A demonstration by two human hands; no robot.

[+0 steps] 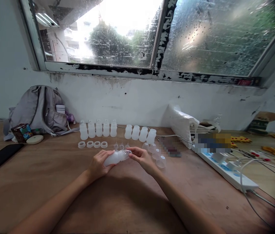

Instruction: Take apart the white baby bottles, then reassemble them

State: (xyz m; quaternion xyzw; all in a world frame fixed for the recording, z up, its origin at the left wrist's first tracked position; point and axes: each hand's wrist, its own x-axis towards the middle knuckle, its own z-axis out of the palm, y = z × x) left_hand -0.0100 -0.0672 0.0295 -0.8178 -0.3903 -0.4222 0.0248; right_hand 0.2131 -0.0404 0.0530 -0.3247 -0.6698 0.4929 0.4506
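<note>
My left hand [103, 162] wraps round the frosted body of a baby bottle [112, 158], which lies tilted on its side with its top to the right. At that top, the fingers of my right hand [142, 158] pinch a clear piece [127, 153]; whether it is the teat or a cover cannot be made out. Just behind the bottle are several clear teats [121, 146]. Several white screw rings [90, 144] lie in a row to the left. Beside my right hand are several translucent caps [161, 161], partly overlapping.
Several topped bottles [98, 128] stand in a row at the back, with several open bottles [135, 132] to their right. A power strip [225, 169] with cables lies right, near a white plastic bag [180, 123]. Left are a backpack [37, 109] and a black phone-like slab [2, 157].
</note>
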